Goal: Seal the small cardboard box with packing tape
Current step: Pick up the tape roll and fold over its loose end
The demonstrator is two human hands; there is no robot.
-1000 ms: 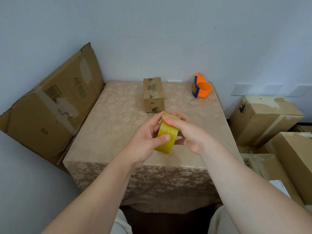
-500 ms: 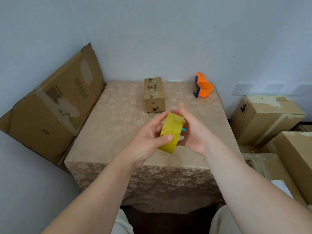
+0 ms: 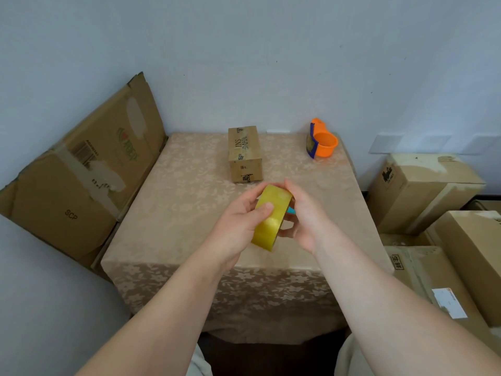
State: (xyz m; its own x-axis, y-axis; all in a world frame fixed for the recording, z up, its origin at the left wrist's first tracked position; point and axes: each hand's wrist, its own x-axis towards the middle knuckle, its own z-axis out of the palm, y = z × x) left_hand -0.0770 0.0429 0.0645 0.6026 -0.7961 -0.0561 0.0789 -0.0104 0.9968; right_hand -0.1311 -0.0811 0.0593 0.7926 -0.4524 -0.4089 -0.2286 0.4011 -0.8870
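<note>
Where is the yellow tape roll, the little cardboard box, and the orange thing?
Yellow tape roll (image 3: 267,226): head view, its outer curved band.
Small brown cardboard box (image 3: 243,143): head view, its top face.
Orange plastic tape dispenser (image 3: 325,143): head view, its round orange body.

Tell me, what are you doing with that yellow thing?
A person holds a yellow roll of packing tape in both hands, left hand and right hand, above the table. The small cardboard box sits untouched farther back, with an orange tape dispenser to its right. No tape is on the box yet.
</note>
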